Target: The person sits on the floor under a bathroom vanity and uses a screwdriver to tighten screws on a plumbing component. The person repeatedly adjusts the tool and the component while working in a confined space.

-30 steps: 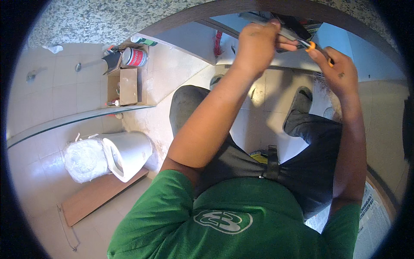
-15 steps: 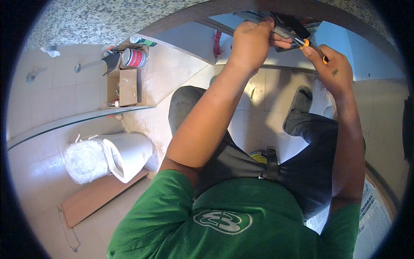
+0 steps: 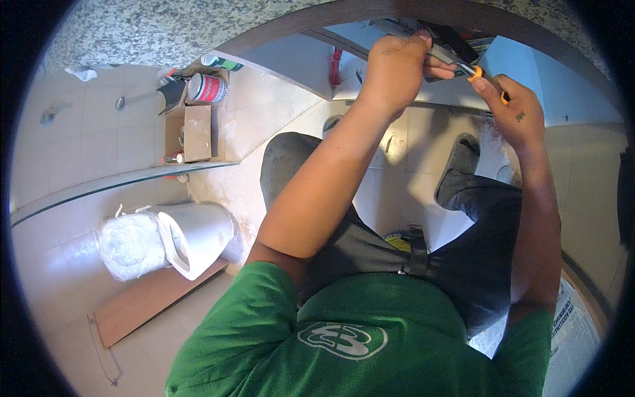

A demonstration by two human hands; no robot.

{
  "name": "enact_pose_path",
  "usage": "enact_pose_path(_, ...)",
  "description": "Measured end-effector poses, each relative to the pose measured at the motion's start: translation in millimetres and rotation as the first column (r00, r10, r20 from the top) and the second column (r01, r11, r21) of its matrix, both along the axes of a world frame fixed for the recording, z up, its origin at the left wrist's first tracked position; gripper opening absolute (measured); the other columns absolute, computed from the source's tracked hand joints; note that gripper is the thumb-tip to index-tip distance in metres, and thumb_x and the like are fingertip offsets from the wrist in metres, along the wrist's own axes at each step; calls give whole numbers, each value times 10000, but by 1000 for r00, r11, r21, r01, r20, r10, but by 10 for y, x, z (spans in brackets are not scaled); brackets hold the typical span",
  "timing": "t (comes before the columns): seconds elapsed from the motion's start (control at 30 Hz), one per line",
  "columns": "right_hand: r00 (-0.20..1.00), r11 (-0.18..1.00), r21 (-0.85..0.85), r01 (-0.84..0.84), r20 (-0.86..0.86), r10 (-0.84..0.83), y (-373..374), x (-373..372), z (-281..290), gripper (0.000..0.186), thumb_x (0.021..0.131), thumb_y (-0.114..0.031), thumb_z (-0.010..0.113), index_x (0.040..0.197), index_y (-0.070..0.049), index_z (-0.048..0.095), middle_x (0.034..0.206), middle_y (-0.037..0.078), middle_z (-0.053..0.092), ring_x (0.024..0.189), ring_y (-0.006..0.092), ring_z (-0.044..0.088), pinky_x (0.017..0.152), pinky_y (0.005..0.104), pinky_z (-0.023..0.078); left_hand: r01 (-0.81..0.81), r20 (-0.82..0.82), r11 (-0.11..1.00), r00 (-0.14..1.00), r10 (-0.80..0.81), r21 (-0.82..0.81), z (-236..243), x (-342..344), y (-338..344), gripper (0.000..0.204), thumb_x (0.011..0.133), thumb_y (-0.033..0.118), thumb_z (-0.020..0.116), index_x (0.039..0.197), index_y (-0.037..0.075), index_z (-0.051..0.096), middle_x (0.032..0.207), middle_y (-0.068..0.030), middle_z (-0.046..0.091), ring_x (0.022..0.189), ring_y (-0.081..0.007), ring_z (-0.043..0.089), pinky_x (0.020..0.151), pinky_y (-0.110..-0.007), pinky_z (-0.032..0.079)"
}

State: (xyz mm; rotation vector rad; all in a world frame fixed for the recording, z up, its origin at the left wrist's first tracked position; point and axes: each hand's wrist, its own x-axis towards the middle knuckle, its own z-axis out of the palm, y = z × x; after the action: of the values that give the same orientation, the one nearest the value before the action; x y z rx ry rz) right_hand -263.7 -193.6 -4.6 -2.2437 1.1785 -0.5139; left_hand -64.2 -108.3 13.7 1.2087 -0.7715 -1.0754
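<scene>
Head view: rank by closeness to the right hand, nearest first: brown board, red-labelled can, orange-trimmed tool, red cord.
1. Orange-trimmed tool: held in the right hand.
2. Red cord: left, beyond the left hand.
3. Red-labelled can: farther left, above the cardboard box.
4. Brown board: lower left, near the toilet.

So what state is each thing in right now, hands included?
Grey metal strip: slanted, held
Orange-and-black tool: held, shaft at or very near the strip
Left hand: grip closed on the strip
Right hand: grip closed on the tool's handle
Cardboard box: open
White toilet: clear plastic around its left part
Brown board: lying beside the toilet
</scene>
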Motion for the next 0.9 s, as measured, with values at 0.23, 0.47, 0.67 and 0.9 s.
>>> enact_pose_path(0.23,1000,1000,10,-10,23,9,110,122,118,595,917,-608,642,776,-30,668,611,92,542,598,193,509,574,366,407,-43,-16,999,999,43,-6,14,163,54,326,1036,199,489,946,-90,612,942,-309,719,837,-363,751,754,-363,585)
enact_pose_path(0.47,999,999,2,-34,-10,34,112,203,132,604,890,-651,644,823,-55,717,630,111,601,593,248,576,587,391,439,-17,50,999,999,20,-51,-60,275,144,375,1046,251,480,962,-93,604,933,-294,726,849,-355,751,808,-380,575)
enact_pose_path(0.67,997,995,91,-49,-59,54,67,142,129,633,871,-667,656,788,-41,700,599,88,554,572,196,514,560,351,399,148,6,981,989,-150,127,-58,386,239,431,1025,334,565,1000,-87,652,981,-254,734,891,-305,743,850,-351,575)
enact_pose_path(0.9,999,935,353,-31,-6,35,33,-787,129,520,949,-497,658,723,-30,621,625,8,531,579,115,484,545,307,389,36,-68,996,997,-30,87,-19,656,434,277,975,145,605,1156,-65,601,1132,-215,696,975,-300,714,888,-386,576)
